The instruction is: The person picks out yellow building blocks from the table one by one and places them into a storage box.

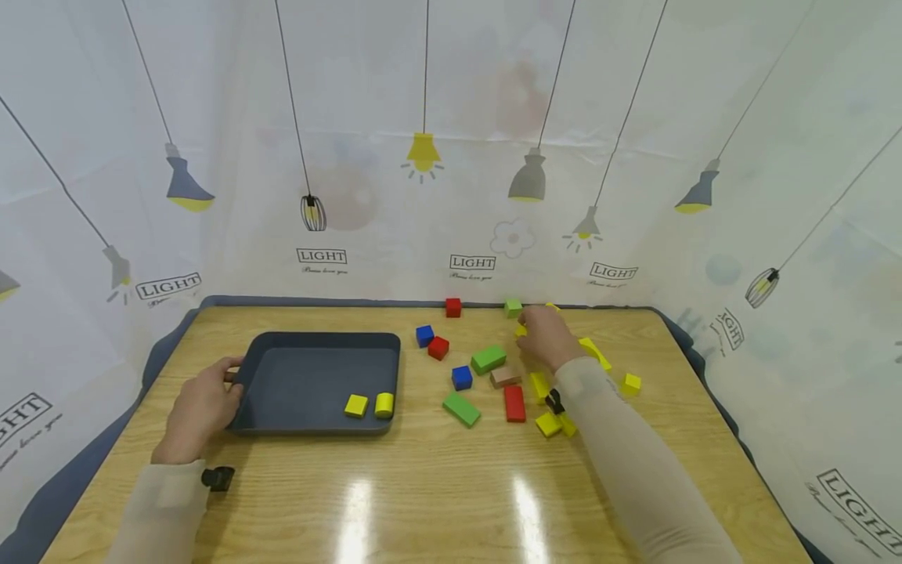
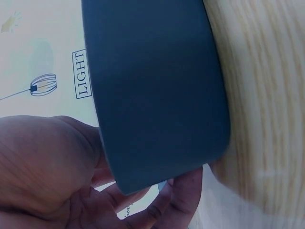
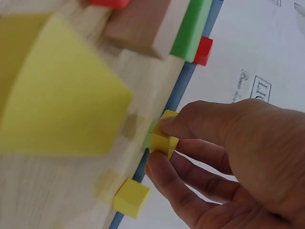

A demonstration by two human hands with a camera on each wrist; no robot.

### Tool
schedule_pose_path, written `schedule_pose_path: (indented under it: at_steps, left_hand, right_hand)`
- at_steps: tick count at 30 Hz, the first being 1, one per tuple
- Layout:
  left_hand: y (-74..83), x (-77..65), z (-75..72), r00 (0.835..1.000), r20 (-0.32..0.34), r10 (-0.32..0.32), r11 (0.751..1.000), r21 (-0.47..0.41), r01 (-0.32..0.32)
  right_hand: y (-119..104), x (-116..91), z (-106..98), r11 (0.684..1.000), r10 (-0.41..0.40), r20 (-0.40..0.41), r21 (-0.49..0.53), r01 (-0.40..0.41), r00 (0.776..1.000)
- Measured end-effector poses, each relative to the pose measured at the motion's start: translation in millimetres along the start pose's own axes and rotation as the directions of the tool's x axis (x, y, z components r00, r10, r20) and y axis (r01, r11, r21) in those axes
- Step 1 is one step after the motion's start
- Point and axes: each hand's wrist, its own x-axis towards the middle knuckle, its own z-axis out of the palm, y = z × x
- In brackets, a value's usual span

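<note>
At the left end of a dark grey tray (image 1: 317,376), my left hand (image 1: 206,403) grips its side. The left wrist view shows the tray's outer wall (image 2: 157,95), with the fingers (image 2: 183,195) curled at its lower corner. A yellow cube (image 1: 355,406) and a yellow cylinder (image 1: 384,405) lie in the tray's near right corner. My right hand (image 1: 553,337) is at the far side of the scattered blocks. It pinches a small yellow block (image 3: 160,141) between thumb and fingertips. Another yellow block (image 3: 131,198) stands close by.
Between tray and right arm lie blue cubes (image 1: 461,377), red blocks (image 1: 515,403), green blocks (image 1: 461,410) and a brown block (image 1: 505,377). Several yellow blocks (image 1: 547,424) lie around the right forearm, one yellow cube (image 1: 631,384) farther right. A printed curtain (image 1: 451,196) hangs behind the table.
</note>
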Motion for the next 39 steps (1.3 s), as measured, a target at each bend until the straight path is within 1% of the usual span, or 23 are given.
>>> schedule_pose_path:
  at_steps: [4,11,15,19,26,31,34,39]
  left_hand:
    - [-0.3,0.5,0.1,1.000,-0.001,-0.001,1.000,0.000,0.001]
    - [0.9,1.3,-0.3,1.000,0.003,-0.001,1.000,-0.001,0.001]
    - [0.0,1.8,0.2,1.000,0.000,0.008,1.000,0.003,-0.008]
    - [-1.7,2.5,1.6,1.000,-0.011,0.020,1.000,0.011,-0.020]
    - [-1.9,1.9,1.1,1.000,-0.003,0.011,1.000,0.012,-0.011]
    - [-1.6,2.0,1.0,1.000,-0.008,0.011,1.000,0.011,-0.011]
    - [-0.5,1.5,0.6,1.000,-0.007,0.005,1.000,0.012,-0.005]
    - [0.4,1.4,0.4,1.000,-0.001,-0.007,1.000,0.014,0.007]
  right_hand:
    - [-10,0,-1,1.000,-0.027,-0.017,0.011,0.027,1.000]
    - [-35,-3,-3,0.998,-0.040,-0.038,0.053,0.042,0.998]
    - [-48,-2,-2,0.997,-0.060,-0.053,0.039,0.062,0.997]
    - [-63,0,-2,0.996,-0.082,-0.043,0.039,0.083,0.996]
    - [-90,1,1,0.990,-0.143,-0.040,0.004,0.143,0.989]
    - [-111,-1,7,0.984,-0.176,-0.032,0.008,0.176,0.984]
    - [-122,-2,10,0.976,-0.217,-0.028,0.007,0.218,0.976]
    - [-140,-4,18,0.952,-0.306,-0.039,-0.019,0.306,0.951]
